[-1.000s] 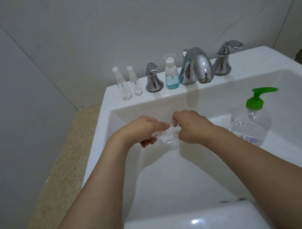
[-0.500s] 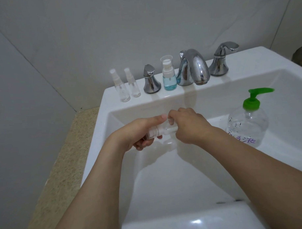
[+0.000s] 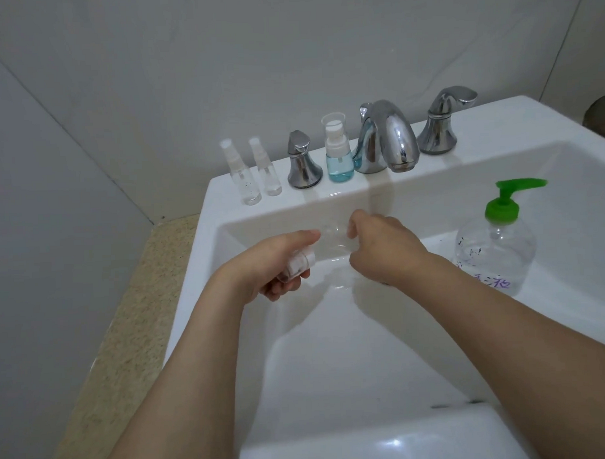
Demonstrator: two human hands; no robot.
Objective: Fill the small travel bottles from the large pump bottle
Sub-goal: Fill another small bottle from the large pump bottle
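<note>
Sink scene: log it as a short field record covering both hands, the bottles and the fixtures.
left hand: grips white pump cap
right hand: holds clear bottle body, cap off
large pump bottle: stands in sink, at right, green pump, clear
sink ledge, left: two clear spray bottles, capped, upright
blue bottle: between left tap handle and spout
fill state of held bottle: cannot tell

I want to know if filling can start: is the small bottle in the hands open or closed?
Open: the left hand holds the pump top, apart from the clear bottle in the right hand.
</note>
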